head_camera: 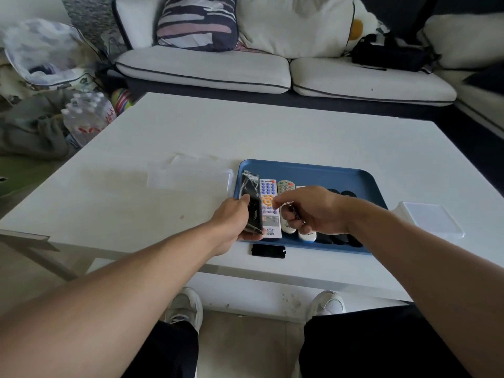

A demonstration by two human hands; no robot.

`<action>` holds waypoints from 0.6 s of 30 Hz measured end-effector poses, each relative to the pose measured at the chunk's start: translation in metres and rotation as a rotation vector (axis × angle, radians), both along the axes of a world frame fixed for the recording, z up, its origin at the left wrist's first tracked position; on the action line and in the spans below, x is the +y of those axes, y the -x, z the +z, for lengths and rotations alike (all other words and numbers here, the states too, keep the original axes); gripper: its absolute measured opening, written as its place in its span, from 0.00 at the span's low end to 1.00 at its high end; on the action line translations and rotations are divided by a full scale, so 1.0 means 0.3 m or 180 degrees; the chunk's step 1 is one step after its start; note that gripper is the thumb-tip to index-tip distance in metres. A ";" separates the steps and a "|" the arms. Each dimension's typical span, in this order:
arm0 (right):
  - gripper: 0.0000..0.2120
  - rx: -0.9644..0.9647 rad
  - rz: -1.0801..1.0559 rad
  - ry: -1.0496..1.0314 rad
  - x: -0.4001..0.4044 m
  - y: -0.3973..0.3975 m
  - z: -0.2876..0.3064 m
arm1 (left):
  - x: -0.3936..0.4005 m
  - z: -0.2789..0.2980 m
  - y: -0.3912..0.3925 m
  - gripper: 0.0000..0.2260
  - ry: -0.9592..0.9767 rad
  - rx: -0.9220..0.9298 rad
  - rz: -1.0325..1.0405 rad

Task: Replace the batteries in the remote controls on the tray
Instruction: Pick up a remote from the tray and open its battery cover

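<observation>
Two bare forearms reach forward from the bottom corners over the near edge of the white tabletop [300, 137] and meet above the left half of a blue tray [313, 170]. The left hand [231, 216] lies palm toward the centre, wrist level with the tray's left rim. The right hand [319, 211] is turned back-up, knuckles toward the left hand, covering the middle of the tray.

The tray holds a row of remote controls lying lengthwise. From the left: a black remote [252, 203] with crinkled clear wrap at its far end, a white remote [270, 208] with blue and orange buttons, a grey-white remote [286, 186], another white remote [306, 236] mostly hidden beneath the right hand, then several dark remotes [341, 193] whose number cannot be told.

The left fingers are curled round the near half of the black remote, thumb on its upper face, gripping it at the tray's left edge. The right fingers are bent and pinch a small dark thin object [296, 214] above the white remote; what it is cannot be made out.

A small black cover [268, 251] lies flat on the tabletop just outside the tray's near rim. A clear plastic box [431, 219] sits beside the tray's right end, and clear plastic sheets [188, 173] lie left of the tray.
</observation>
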State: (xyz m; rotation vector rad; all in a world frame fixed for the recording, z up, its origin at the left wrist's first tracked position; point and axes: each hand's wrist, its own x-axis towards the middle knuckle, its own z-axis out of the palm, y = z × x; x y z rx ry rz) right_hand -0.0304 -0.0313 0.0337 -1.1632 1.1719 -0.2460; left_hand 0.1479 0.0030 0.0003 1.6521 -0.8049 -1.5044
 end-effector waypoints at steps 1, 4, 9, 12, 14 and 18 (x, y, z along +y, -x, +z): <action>0.10 0.0154 0.0130 0.0169 0.006 -0.012 -0.002 | -0.004 -0.003 -0.002 0.17 -0.0026 0.0023 0.0039; 0.14 0.0659 0.0618 0.0996 0.037 -0.049 0.002 | -0.011 -0.010 -0.009 0.16 -0.0094 -0.0025 0.0050; 0.11 0.1203 0.1129 0.2031 0.059 -0.095 0.000 | -0.014 -0.020 -0.021 0.17 -0.0125 -0.0053 -0.0017; 0.12 0.1678 0.1179 0.2464 0.067 -0.112 -0.004 | -0.013 -0.021 -0.030 0.16 -0.0196 0.0037 -0.0103; 0.12 0.2001 0.1234 0.2733 0.078 -0.127 -0.003 | -0.014 -0.016 -0.039 0.15 -0.0241 0.0113 -0.0141; 0.16 0.2482 0.1474 0.3117 0.087 -0.164 -0.008 | -0.009 -0.003 -0.067 0.13 -0.0326 0.0095 -0.0327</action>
